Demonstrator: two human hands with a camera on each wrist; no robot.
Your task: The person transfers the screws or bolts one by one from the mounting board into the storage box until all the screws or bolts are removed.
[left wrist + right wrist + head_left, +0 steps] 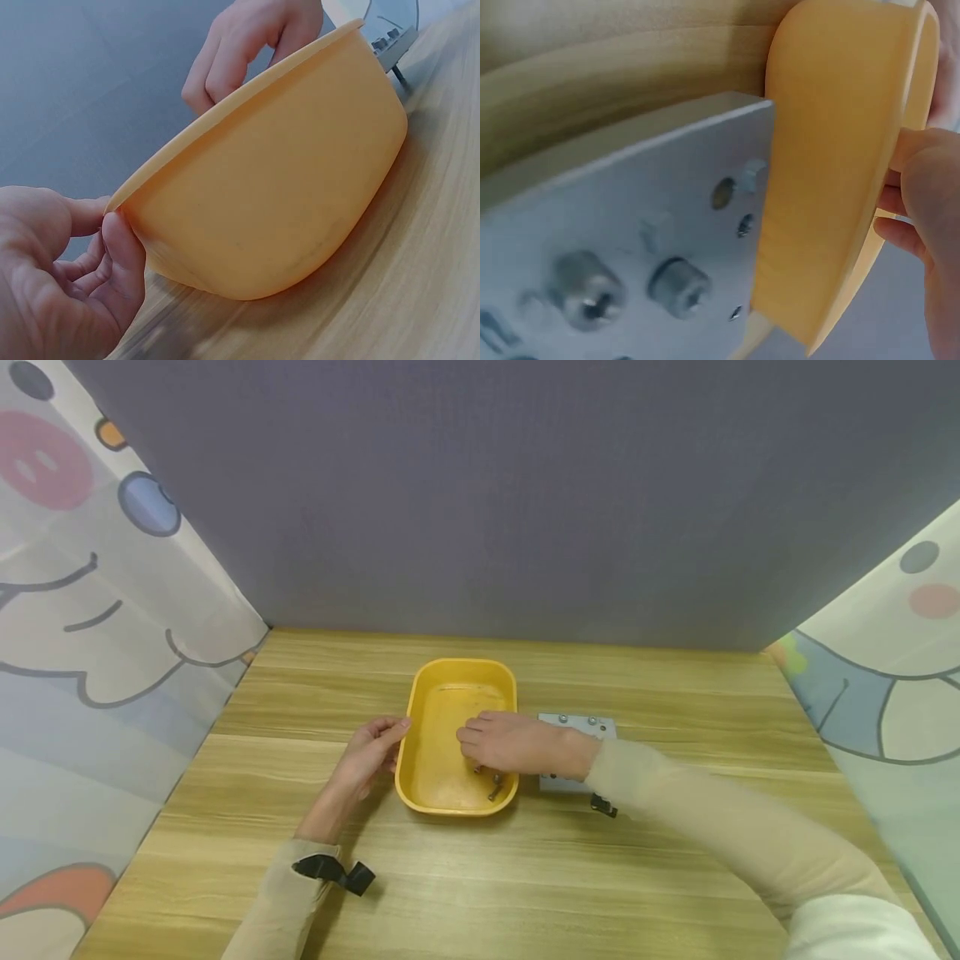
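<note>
Screws (495,788) lie in the yellow tray (431,764) on the worktop (465,885) beside a metal plate (630,232), left hand (367,753) pinching its rim, right hand (506,742) dipped inside, though I cannot tell what it holds.

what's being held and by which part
The left hand pinches the yellow plastic tray by its rim; whether the right hand inside it holds anything cannot be told.

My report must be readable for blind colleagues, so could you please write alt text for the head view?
A person's right hand reaches into a yellow tray holding a few screws, while the left hand grips the tray's left side. Right of the tray, on the wooden table, a metal plate is partly hidden by the right arm.
</note>
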